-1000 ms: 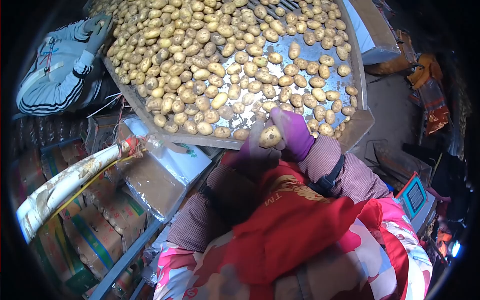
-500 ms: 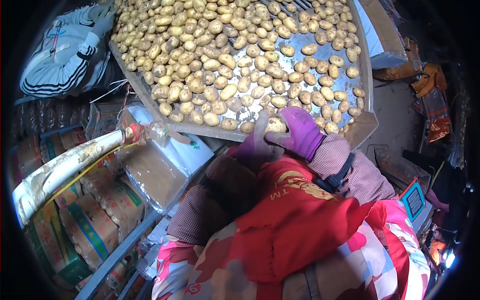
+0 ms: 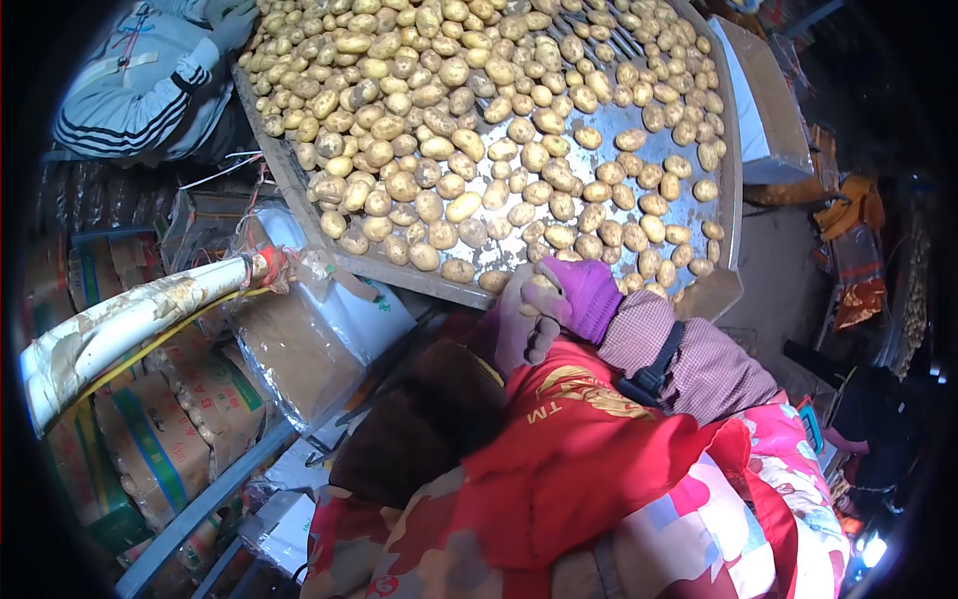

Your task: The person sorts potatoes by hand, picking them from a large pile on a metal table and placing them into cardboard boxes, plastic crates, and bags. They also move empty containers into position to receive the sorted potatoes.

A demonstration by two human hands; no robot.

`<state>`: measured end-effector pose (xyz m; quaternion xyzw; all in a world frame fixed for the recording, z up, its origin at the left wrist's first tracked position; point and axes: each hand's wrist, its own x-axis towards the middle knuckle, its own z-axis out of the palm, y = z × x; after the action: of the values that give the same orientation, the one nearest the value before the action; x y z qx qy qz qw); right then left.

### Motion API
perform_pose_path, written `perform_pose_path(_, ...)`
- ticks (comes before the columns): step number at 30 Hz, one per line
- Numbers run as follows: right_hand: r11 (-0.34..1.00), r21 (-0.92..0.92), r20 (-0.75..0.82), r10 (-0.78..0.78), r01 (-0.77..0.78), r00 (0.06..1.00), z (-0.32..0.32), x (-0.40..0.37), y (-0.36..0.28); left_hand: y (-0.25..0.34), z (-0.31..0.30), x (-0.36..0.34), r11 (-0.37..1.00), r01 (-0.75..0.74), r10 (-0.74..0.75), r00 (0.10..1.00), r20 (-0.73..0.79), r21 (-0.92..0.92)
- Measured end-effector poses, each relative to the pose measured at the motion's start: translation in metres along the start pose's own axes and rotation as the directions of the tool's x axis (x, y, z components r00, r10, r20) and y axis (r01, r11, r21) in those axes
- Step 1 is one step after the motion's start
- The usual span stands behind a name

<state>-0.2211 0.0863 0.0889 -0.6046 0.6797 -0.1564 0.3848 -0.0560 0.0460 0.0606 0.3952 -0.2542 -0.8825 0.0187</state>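
Observation:
My two gloved hands meet at the near edge of a metal sorting tray [image 3: 419, 279] covered with potatoes [image 3: 399, 110]. A pale potato [image 3: 540, 284] shows in part between them, largely covered by fingers. My right hand [image 3: 583, 296], in a purple glove, curls over it from the right. From the left, my left hand [image 3: 521, 317], in a greyish-purple glove, closes against the same potato with bent fingers. Several potatoes lie on the tray just beyond my knuckles.
Another person's gloved hand [image 3: 232, 28] rests by the tray's far left corner. A worn white pole [image 3: 140, 317] slants in at left, over packed cartons [image 3: 165, 439]. Beside it sits a plastic-wrapped box [image 3: 299, 344]. An open cardboard box [image 3: 768, 110] stands right of the tray.
Both hands have drawn slightly down towards my body with the potato and closed more around it. The view has shifted a little, and the other person's hand stays by the tray.

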Motion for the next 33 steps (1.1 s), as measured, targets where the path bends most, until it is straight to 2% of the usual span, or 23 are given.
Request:
perform_pose_path(1,0.996,0.090,-0.043,0.017,-0.013,0.999,0.006,0.007,0.005,0.004,0.001,-0.002,1.000,-0.020,0.020,1.000,-0.023,0.014)
perform_pose_path(3,0.963,0.268,-0.128,0.061,-0.025,0.990,0.020,0.025,0.019,0.009,0.002,-0.015,0.969,-0.186,0.200,0.976,-0.080,0.163)
perform_pose_path(5,0.939,0.322,-0.392,0.017,0.120,0.920,0.000,0.056,0.024,0.015,-0.020,-0.037,0.955,-0.245,0.266,0.957,-0.116,0.169)
perform_pose_path(6,0.958,0.266,-0.506,0.046,0.105,0.861,-0.025,0.074,0.017,0.018,-0.038,-0.051,0.946,-0.271,0.298,0.942,-0.151,0.178)
perform_pose_path(9,0.988,-0.151,-0.412,-0.032,-0.034,0.910,-0.052,0.143,0.093,0.017,-0.116,-0.116,0.909,-0.334,0.404,0.854,-0.327,0.249)
perform_pose_path(10,0.962,-0.235,-0.249,0.077,-0.137,0.965,-0.051,0.162,0.112,0.015,-0.142,-0.137,0.896,-0.347,0.436,0.804,-0.404,0.276)
perform_pose_path(13,0.938,-0.289,-0.208,0.134,-0.191,0.969,-0.044,0.182,0.113,-0.003,-0.207,-0.188,0.854,-0.390,0.520,0.595,-0.613,0.345)
perform_pose_path(14,0.884,-0.349,-0.178,0.264,-0.312,0.948,-0.053,0.179,0.081,-0.013,-0.224,-0.195,0.855,-0.426,0.493,0.486,-0.722,0.297)
perform_pose_path(15,0.858,-0.382,-0.189,0.292,-0.344,0.938,-0.052,0.183,0.078,-0.029,-0.250,-0.196,0.847,-0.468,0.446,0.370,-0.815,0.251)
perform_pose_path(16,0.873,-0.358,-0.189,0.279,-0.331,0.942,-0.052,0.188,0.085,-0.021,-0.242,-0.198,0.830,-0.515,0.386,0.253,-0.887,0.214)
perform_pose_path(18,0.921,-0.243,-0.206,0.257,-0.304,0.944,-0.053,0.188,0.094,0.000,-0.185,-0.195,0.918,-0.394,0.179,0.508,-0.843,-0.042)
perform_pose_path(19,0.948,-0.147,-0.264,0.238,-0.283,0.935,-0.049,0.180,0.097,-0.017,-0.197,-0.171,0.909,-0.385,0.167,0.692,-0.702,-0.163)
perform_pose_path(21,0.979,-0.175,-0.420,0.024,-0.107,0.907,-0.042,0.155,0.074,-0.014,-0.147,-0.140,0.899,-0.372,0.245,0.865,-0.437,-0.232)
perform_pose_path(22,0.999,-0.014,-0.382,-0.044,0.042,0.923,-0.032,0.136,0.060,-0.012,-0.121,-0.125,0.900,-0.351,0.274,0.918,-0.288,-0.260)
perform_pose_path(23,0.971,0.159,-0.350,-0.115,0.180,0.930,-0.022,0.115,0.034,0.006,-0.094,-0.112,0.865,-0.392,0.367,0.920,-0.139,-0.313)
perform_pose_path(25,0.888,0.454,0.068,-0.121,0.078,0.990,-0.001,0.076,-0.025,0.022,-0.058,-0.078,0.729,-0.288,0.130,0.949,-0.287,-0.621)
perform_pose_path(27,0.865,0.235,0.041,-0.464,0.443,0.885,0.035,0.059,-0.036,-0.012,-0.082,-0.007,0.650,-0.226,0.305,0.952,-0.024,-0.726)
perform_pose_path(28,0.840,0.254,0.055,-0.508,0.480,0.860,0.041,0.055,-0.040,-0.024,-0.089,-0.010,0.653,-0.331,0.338,0.932,-0.129,-0.681)
perform_pose_path(29,0.825,0.138,0.033,-0.556,0.548,0.830,0.039,0.050,-0.044,-0.035,-0.098,-0.022,0.650,-0.433,0.368,0.898,-0.241,-0.624)
perform_pose_path(30,0.820,-0.074,0.135,-0.556,0.568,0.820,0.043,0.050,-0.024,-0.032,-0.105,-0.037,0.658,-0.393,0.221,0.916,-0.333,-0.642)
perform_pose_path(31,0.774,-0.205,0.036,-0.606,0.599,0.795,0.055,0.043,0.012,-0.027,-0.106,-0.066,0.645,-0.404,0.177,0.905,-0.388,-0.649)
perform_pose_path(32,0.791,-0.294,0.260,-0.474,0.536,0.841,0.038,0.037,0.010,-0.041,-0.118,-0.088,0.654,-0.479,0.237,0.865,-0.442,-0.585)
perform_pose_path(33,0.657,-0.438,0.141,-0.624,0.614,0.768,0.048,0.029,0.042,-0.055,-0.130,-0.109,0.661,-0.547,0.305,0.821,-0.483,-0.513)
